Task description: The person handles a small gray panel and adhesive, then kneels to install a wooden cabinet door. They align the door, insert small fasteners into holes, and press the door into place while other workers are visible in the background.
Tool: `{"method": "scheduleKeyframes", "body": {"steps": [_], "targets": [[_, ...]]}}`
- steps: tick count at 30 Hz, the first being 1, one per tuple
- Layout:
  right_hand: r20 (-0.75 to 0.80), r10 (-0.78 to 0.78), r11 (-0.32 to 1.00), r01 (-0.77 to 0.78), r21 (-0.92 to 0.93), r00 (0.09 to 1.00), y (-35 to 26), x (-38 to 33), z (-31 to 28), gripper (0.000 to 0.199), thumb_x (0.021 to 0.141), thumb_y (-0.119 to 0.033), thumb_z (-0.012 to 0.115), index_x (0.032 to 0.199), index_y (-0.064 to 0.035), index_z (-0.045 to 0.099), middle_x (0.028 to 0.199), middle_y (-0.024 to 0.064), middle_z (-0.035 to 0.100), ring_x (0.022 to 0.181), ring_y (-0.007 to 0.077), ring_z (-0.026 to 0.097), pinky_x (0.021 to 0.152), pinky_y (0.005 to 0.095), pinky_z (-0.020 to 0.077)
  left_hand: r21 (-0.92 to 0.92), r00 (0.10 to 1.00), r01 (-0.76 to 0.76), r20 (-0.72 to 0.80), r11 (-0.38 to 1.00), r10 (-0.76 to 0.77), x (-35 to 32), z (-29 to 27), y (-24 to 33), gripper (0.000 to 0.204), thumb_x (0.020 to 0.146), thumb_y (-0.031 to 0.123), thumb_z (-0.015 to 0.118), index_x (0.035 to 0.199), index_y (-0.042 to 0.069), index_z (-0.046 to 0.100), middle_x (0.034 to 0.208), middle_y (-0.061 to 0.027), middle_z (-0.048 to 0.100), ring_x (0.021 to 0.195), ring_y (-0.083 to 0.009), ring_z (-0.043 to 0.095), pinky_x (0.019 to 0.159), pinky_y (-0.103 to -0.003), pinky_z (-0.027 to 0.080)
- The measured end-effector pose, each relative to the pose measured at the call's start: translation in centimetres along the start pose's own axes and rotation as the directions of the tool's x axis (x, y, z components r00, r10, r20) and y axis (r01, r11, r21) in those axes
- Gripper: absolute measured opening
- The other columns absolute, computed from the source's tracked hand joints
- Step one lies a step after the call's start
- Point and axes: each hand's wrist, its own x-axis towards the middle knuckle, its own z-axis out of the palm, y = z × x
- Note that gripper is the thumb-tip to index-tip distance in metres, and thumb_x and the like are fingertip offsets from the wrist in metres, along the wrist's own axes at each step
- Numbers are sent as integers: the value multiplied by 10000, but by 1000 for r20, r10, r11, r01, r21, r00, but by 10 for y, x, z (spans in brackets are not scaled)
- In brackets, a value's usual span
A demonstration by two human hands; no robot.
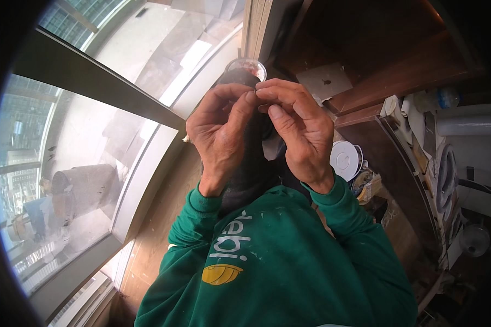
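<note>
My left hand (217, 131) and my right hand (305, 131) are raised in front of me, with their fingertips brought together. Thumb and fingers of the left are pinched, and the right has its fingers curled toward its thumb. Whatever lies between the fingertips is too small to make out. Below the hands are my dark trouser legs (248, 174). Just beyond the fingers shows the rim of a round, pale container (261, 68) with something reddish in it, partly hidden by my knee and hands.
Large white-framed windows (147, 201) run along the left. To the right stand brown wooden panels (387, 163), a white bucket lid (345, 160) and a clear plastic bottle (439, 100). Rolls and sheets (468, 121) crowd the far right. Wood-look flooring (158, 240) lies below.
</note>
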Motion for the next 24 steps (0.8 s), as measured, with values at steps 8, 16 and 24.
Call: {"method": "scheduleKeyframes", "body": {"steps": [8,16,24], "targets": [[-93,5,999,-1,36,996,2,1,5,207,893,5,543,1073,1,645,1059,135,652,997,252,634,872,334,504,174,986,-164,36,971,160,1,0,-4,97,846,-30,671,943,-32,674,888,-62,678,816,-102,613,755,-239,488],[-102,-23,1000,22,-11,994,4,1,5,220,894,2,543,1092,10,640,1063,146,651,997,264,635,870,340,505,153,981,-191,49,970,185,1,2,-6,92,843,-33,670,934,-38,679,870,-75,680,769,-107,631,704,-226,494],[-93,-73,993,63,-102,993,5,0,2,213,903,-4,542,1085,5,653,1067,150,646,994,278,637,858,341,507,183,984,-179,52,967,172,3,3,-5,81,844,-13,687,923,-30,689,861,-74,682,767,-115,648,703,-232,507]]}}
